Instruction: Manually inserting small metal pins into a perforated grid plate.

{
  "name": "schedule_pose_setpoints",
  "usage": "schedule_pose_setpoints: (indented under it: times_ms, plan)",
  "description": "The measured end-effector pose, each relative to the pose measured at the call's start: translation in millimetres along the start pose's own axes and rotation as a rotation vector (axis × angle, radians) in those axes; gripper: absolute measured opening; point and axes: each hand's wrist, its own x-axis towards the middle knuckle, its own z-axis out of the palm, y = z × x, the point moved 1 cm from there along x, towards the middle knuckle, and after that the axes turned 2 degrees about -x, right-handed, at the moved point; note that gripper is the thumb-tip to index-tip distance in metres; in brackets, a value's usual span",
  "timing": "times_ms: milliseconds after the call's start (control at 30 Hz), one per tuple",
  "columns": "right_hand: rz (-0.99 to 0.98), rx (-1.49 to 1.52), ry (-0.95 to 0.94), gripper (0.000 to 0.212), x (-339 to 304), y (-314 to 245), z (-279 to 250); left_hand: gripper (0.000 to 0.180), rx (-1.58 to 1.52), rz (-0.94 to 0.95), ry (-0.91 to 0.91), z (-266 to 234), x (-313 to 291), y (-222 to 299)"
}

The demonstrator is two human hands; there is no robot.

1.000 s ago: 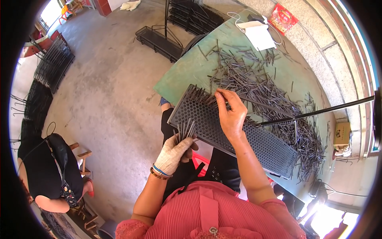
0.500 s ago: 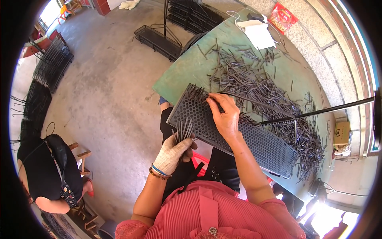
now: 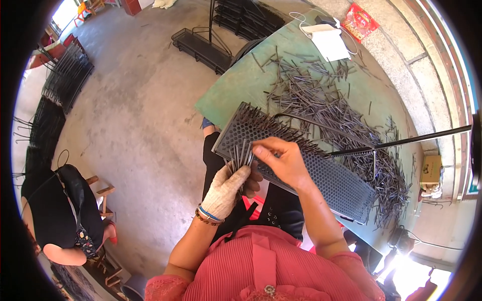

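Observation:
In my gloved left hand [image 3: 226, 188] is a bundle of thin dark sticks [image 3: 239, 151], their tips fanning upward. My bare right hand [image 3: 287, 163] meets the top of that bundle, thumb and forefinger pinched on a stick; its fingers partly hide the tip. Beneath both hands a long black perforated tray [image 3: 346, 188] slants across my lap and the table edge. Short dark sticks [image 3: 296, 133] stand in its holes, mostly toward the far side and left end. A thin black frame bar [image 3: 416, 138] runs off to the right.
A loose heap of dark sticks [image 3: 321, 98] covers much of the green table [image 3: 226, 95]. White paper [image 3: 329, 44] and a red packet [image 3: 359, 22] lie beyond. Another person [image 3: 63, 215] sits at the left. Black wire racks [image 3: 201, 50] stand on the floor.
My right hand has drawn back from the tray's far left part toward me, down to the bundle. The left hand has risen slightly and shifted right.

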Motion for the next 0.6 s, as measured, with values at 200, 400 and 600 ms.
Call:
schedule_pose_setpoints:
  times_ms: [200,400,600]
  plan:
    - [0.291,0.335,0.023,0.017,-9,4,0,0.031,0.119,-0.041,-0.074,6,1,-9]
    - [0.047,0.354,0.31,0.016,0,3,-21,0.027,0.118,-0.114,-0.088,11,-3,-15]
    - [-0.176,0.018,0.497,0.018,21,17,-29,0.029,0.056,-0.192,-0.095,11,-3,-23]
